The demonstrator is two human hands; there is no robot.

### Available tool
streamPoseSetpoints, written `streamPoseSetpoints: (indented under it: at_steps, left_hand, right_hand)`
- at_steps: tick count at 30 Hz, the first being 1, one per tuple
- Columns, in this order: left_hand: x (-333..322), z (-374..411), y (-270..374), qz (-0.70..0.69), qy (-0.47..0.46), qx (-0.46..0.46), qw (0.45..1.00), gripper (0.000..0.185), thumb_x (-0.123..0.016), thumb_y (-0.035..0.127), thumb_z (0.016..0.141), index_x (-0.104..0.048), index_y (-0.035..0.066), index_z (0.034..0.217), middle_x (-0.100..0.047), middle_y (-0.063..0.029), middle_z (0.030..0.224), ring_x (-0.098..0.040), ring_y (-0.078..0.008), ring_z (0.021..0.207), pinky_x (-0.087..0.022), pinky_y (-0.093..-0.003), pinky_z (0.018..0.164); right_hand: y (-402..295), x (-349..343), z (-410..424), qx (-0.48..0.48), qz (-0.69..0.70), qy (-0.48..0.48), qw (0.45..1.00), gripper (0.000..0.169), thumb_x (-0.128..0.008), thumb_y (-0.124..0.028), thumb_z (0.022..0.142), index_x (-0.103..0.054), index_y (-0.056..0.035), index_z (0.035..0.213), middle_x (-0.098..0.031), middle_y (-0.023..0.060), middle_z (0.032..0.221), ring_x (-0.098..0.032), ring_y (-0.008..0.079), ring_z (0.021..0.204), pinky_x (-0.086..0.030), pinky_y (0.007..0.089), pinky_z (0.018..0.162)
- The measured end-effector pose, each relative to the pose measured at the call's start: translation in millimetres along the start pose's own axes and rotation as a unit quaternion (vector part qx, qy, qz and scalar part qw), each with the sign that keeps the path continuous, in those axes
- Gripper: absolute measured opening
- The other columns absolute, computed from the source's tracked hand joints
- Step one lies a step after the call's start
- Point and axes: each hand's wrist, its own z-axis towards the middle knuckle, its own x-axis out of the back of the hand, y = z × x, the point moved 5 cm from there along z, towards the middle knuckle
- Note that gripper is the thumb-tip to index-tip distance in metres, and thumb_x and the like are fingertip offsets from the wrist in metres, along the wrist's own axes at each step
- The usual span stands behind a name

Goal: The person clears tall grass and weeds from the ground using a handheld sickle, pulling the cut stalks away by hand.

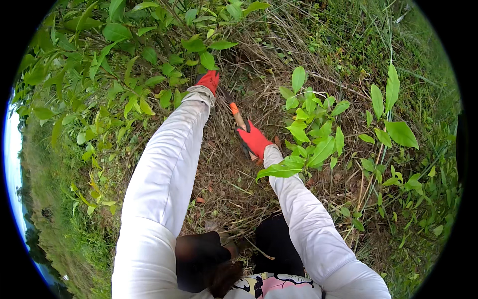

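Note:
My right hand (257,139), in a red work glove with dark palm and fingers, grips the wooden handle (239,119) of a hand tool. An orange band (233,108) circles the handle's upper end, and a dark metal part (225,95) runs from it towards my left hand. In a matching red glove, my left hand (209,80) reaches down at the edge of a leafy green shrub (149,56). Its fingers are mostly hidden, so whether they hold anything is unclear. The tool's far end is lost among dry stems near that hand.
A young leafy plant (317,130) stands close to my right forearm, one leaf overlapping the sleeve. Dry grass and litter (220,175) cover the soil between my arms. Tall stems (384,145) rise at the right, and matted dry grass (276,45) lies beyond my hands.

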Motion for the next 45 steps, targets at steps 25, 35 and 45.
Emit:
streamPoseSetpoints:
  at_steps: [25, 35, 45]
  left_hand:
    - [-50, -82, 39, 0.372, -0.131, -0.119, 0.911, 0.021, -0.059, 0.024, 0.077, -0.059, 0.008, 0.092, -0.055, -0.0148, 0.098, -0.053, -0.0314, 0.099, -0.038, -0.0415, 0.099]
    - [-47, -108, 27, 0.426, -0.082, -0.172, 0.884, 0.022, -0.067, 0.030, 0.071, -0.067, 0.008, 0.075, -0.063, -0.0142, 0.080, -0.060, -0.0328, 0.085, -0.039, -0.0446, 0.096]
    - [-49, -180, 35, 0.330, -0.091, -0.146, 0.928, 0.028, -0.072, 0.033, 0.066, -0.068, 0.007, 0.076, -0.066, -0.0156, 0.079, -0.062, -0.0344, 0.089, -0.035, -0.0457, 0.101]
  right_hand:
    - [3, -18, -154, -0.089, -0.241, 0.125, 0.958, 0.055, -0.057, -0.040, 0.088, -0.043, -0.0052, 0.128, -0.064, 0.0232, 0.087, -0.061, 0.0409, 0.084, -0.047, 0.0487, 0.073]
    - [11, -30, -128, -0.027, -0.023, 0.119, 0.992, 0.042, -0.056, -0.032, 0.090, -0.049, -0.0025, 0.119, -0.061, 0.0094, 0.088, -0.059, 0.0275, 0.078, -0.046, 0.0403, 0.070]
    - [0, -32, -134, -0.031, -0.173, 0.140, 0.975, 0.028, -0.054, -0.028, 0.092, -0.051, -0.0053, 0.108, -0.058, 0.0138, 0.080, -0.058, 0.0284, 0.075, -0.045, 0.0423, 0.067]
